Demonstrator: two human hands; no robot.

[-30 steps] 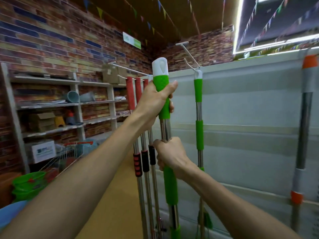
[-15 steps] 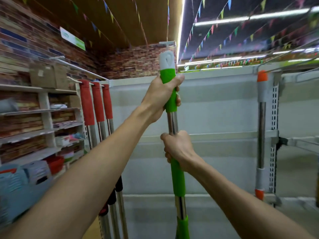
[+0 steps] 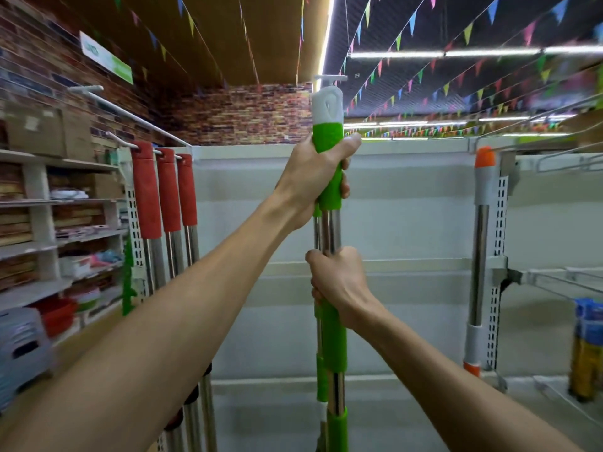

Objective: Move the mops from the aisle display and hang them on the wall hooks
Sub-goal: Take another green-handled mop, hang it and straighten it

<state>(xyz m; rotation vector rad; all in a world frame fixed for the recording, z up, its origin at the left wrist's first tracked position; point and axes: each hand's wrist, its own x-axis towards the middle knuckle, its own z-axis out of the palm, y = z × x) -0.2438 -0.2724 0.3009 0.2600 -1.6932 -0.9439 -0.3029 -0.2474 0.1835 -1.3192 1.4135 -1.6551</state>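
I hold a green-handled mop [image 3: 332,334] upright in the centre of the view, its white hanging cap [image 3: 327,106] just below a white wall hook [image 3: 329,78]. My left hand [image 3: 315,177] grips the green top grip. My right hand [image 3: 339,285] is closed around the steel pole lower down. A second green mop pole [image 3: 321,376] shows just behind the held one. Three red-handled mops [image 3: 168,190] hang from a hook on the left. An orange-tipped mop [image 3: 483,177] hangs at the right upright. The mop heads are out of view.
A white back panel [image 3: 408,207] with slotted uprights [image 3: 499,223] stands ahead. Brick-backed shelves [image 3: 39,243] with boxes and plastic goods run along the left. A long white hook arm [image 3: 130,115] juts out overhead on the left. Wire shelves [image 3: 561,278] and spray cans [image 3: 587,347] sit on the right.
The view has swung right and closer to the white panel. The held mop's cap has come up under the hook, and the red mops have shifted left in view.
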